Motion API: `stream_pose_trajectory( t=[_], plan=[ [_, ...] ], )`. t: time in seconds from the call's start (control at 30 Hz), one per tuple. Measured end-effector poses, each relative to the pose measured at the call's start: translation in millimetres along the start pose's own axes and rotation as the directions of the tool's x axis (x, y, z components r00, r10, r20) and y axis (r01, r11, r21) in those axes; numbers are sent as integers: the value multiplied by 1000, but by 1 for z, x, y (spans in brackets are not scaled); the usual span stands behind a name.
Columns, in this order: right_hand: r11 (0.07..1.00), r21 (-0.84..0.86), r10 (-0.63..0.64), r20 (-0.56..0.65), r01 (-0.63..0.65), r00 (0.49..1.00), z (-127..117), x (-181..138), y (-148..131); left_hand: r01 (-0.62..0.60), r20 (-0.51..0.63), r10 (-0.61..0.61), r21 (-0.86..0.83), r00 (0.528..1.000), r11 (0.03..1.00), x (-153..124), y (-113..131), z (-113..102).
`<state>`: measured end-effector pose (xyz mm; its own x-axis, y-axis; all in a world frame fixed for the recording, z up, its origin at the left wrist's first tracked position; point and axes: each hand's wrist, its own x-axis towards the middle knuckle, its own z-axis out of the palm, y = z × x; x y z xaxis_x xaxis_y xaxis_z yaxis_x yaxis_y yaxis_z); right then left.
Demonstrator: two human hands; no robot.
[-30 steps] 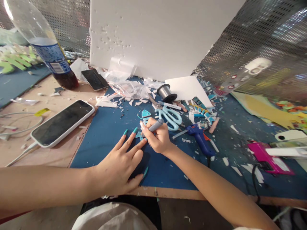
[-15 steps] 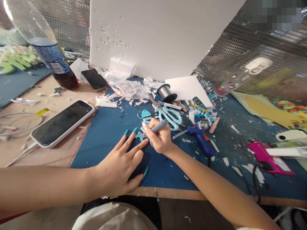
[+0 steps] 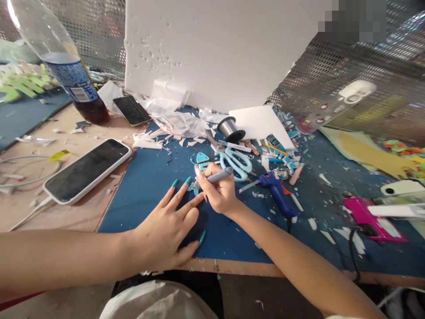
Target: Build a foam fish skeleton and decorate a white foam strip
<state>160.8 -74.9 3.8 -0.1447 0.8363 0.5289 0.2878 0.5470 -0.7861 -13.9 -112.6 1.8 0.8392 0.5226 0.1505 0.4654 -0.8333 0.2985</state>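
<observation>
Two hands on blue mat: left hand (image 3: 168, 230) flat, fingers spread, pinning small teal cutout (image 3: 193, 188); right hand (image 3: 218, 191) fingers clenched round grey marker pen (image 3: 217, 176), pale-blue scissors (image 3: 236, 161) just beyond.

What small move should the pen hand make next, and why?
Probably a short stroke on the blue cutout. The right hand grips the pen with its tip down at that piece, and the left hand lies flat on the mat, its fingertips pinning the piece. The piece looks held steady, so marking seems likeliest.
</observation>
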Motion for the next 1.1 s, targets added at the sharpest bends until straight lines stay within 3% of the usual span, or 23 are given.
stream_pose_trajectory(
  t=[0.2,0.53,1.1],
  plan=[
    [998,-10,58,57,-57,997,2,1,-2,11,14,-10,-9,1000,1000,-1,0,-1],
    [999,-29,-14,107,17,994,1,3,0,21,22,-21,12,1000,1000,0,1,-2],
    [999,-41,-8,83,12,997,1,1,1,8,39,-10,28,999,1000,1,0,-3]
  ],
)
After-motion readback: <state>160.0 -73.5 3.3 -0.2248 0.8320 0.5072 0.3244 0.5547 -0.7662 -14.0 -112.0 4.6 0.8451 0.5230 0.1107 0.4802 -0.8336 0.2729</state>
